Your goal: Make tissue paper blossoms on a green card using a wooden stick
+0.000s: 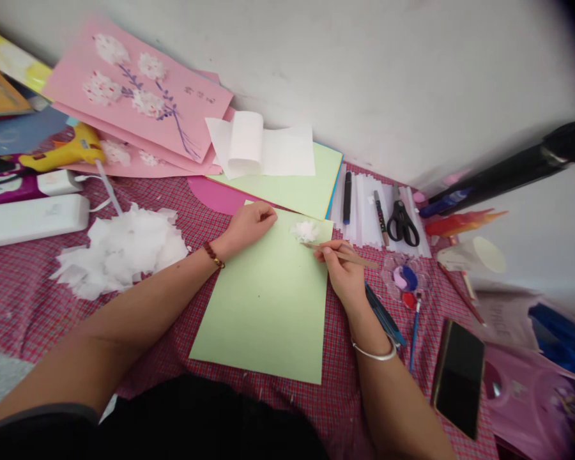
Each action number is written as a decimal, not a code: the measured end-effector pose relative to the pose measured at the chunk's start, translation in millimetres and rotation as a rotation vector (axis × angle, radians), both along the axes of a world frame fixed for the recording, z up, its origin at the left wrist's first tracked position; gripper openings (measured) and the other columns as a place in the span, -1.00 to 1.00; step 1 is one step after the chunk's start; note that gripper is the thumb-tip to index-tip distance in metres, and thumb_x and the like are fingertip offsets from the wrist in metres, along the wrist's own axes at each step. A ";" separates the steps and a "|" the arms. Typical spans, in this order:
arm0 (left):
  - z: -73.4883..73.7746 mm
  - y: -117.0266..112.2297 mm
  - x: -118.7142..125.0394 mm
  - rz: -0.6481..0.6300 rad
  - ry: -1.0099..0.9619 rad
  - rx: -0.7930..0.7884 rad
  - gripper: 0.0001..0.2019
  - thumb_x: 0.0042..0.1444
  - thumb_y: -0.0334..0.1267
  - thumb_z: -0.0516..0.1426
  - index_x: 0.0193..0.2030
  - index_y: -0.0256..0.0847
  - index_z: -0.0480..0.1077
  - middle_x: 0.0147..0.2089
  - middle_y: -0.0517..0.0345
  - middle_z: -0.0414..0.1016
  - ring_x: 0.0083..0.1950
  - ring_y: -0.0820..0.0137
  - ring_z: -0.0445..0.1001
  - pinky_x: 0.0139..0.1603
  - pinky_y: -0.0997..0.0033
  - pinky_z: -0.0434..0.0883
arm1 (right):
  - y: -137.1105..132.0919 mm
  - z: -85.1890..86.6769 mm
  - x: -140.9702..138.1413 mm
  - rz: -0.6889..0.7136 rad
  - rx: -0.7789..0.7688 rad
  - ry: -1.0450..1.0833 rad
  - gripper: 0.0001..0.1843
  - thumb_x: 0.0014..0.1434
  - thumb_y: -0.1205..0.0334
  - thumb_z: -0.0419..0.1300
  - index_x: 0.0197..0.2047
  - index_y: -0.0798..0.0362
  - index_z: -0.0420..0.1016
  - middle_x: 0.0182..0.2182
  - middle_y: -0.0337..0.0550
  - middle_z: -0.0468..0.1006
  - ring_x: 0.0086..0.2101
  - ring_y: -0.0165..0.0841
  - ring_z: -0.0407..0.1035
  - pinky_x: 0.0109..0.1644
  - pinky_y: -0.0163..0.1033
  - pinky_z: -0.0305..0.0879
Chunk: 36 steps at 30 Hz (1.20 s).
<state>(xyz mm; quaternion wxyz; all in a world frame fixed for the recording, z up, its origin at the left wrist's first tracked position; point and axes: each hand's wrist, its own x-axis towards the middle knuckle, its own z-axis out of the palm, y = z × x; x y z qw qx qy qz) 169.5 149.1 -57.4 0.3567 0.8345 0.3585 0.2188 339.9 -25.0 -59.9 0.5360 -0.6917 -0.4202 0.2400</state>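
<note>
A light green sheet of paper (pixel 268 306) lies in front of me on a red checked cloth (pixel 23 294). A small white tissue flower (pixel 305 230) sits near the sheet's top right corner. My right hand (pixel 344 271) is closed round a thin wooden stick (pixel 352 258) whose tip touches the flower. My left hand (pixel 249 223) rests in a loose fist on the sheet's top left edge, fingers curled, with nothing visible in it.
A heap of white tissue pieces (pixel 122 249) lies left. Pink cards with flowers (pixel 138 96), a yellow glue gun (pixel 64 153), scissors (pixel 402 220), markers (pixel 347 197), a paint palette (pixel 405 278), brushes (pixel 414 326) and a phone (pixel 460 377) surround the sheet.
</note>
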 end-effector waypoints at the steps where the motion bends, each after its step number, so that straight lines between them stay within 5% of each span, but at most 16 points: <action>1: -0.6 0.4 0.1 0.003 -0.010 0.000 -0.83 0.10 -0.30 0.02 -0.44 -0.24 0.39 -0.44 0.19 0.42 -0.38 0.43 0.34 -0.34 0.44 0.21 | 0.7 -0.8 0.3 0.012 0.004 0.006 -0.84 0.19 0.11 0.16 -0.33 -0.02 0.49 -0.38 -0.19 0.51 -0.38 -0.33 0.45 -0.24 -0.16 0.43; 11: 4.7 1.8 -0.1 0.042 -0.137 -0.006 -0.83 0.11 -0.30 0.08 -0.45 -0.26 0.42 -0.36 0.14 0.44 -0.25 0.43 0.37 -0.12 0.39 0.32 | 5.2 1.4 0.4 -0.011 0.043 0.036 -0.85 0.21 0.12 0.15 -0.31 -0.01 0.47 -0.37 -0.20 0.52 -0.46 -0.37 0.41 -0.31 -0.16 0.39; 20: 0.5 0.1 0.5 0.094 -0.222 -0.219 -0.94 0.00 -0.33 0.13 -0.39 -0.27 0.40 -0.48 0.23 0.38 -0.46 0.52 0.29 -0.45 0.52 0.21 | 0.6 -0.8 2.7 -0.038 0.082 0.047 -0.86 0.18 0.16 0.16 -0.37 0.01 0.45 -0.47 -0.24 0.47 -0.44 -0.36 0.43 -0.28 -0.18 0.41; 36: 1.3 1.1 2.2 0.090 -0.284 -0.271 -0.86 -0.10 -0.44 0.15 -0.34 -0.26 0.34 -0.46 0.26 0.35 -0.44 0.54 0.29 -0.43 0.52 0.22 | 5.1 -6.6 1.1 0.002 0.095 0.021 -0.88 0.22 0.17 0.14 -0.32 -0.01 0.45 -0.39 -0.21 0.49 -0.42 -0.37 0.44 -0.32 -0.19 0.44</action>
